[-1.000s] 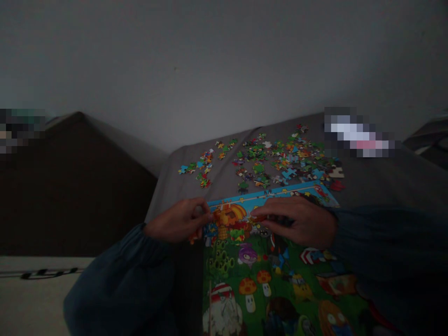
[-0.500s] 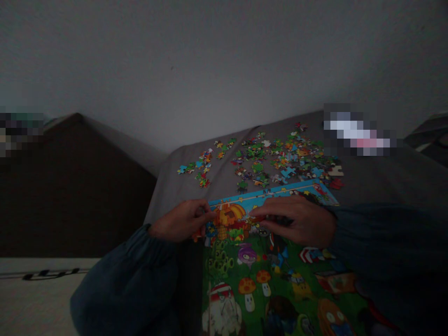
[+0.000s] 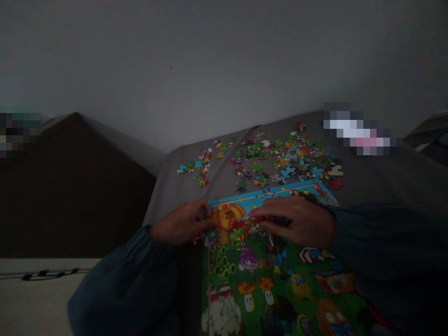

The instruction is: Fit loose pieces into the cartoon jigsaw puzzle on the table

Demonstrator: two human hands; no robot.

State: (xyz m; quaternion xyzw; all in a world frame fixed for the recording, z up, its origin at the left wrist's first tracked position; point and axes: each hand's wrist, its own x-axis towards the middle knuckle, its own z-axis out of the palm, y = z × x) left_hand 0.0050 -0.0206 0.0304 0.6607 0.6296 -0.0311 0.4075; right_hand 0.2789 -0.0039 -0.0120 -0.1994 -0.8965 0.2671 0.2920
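Observation:
A jigsaw board (image 3: 250,282) printed with cartoon plants and mushrooms lies on a grey cloth, with a pale blue band along its far edge. Over its upper left corner is my left hand (image 3: 184,221), fingers curled and thumb against the picture; a small orange bit shows beneath the hand, but what the fingers hold is hidden. My right hand (image 3: 299,220) rests over the upper middle of the board. Its thumb and fingers pinch a small reddish-brown puzzle piece (image 3: 258,219), partly covered by the fingertips.
Many loose puzzle pieces (image 3: 257,167) lie scattered on the grey cloth (image 3: 171,186) beyond the board, against the wall (image 3: 210,70). A blurred-out object (image 3: 357,131) is at the far right. A dark brown surface (image 3: 70,196) stands at the left.
My left thumb has slid slightly right and down onto the board's corner. The right hand stays almost in place, and the board's lower part looks slightly shifted.

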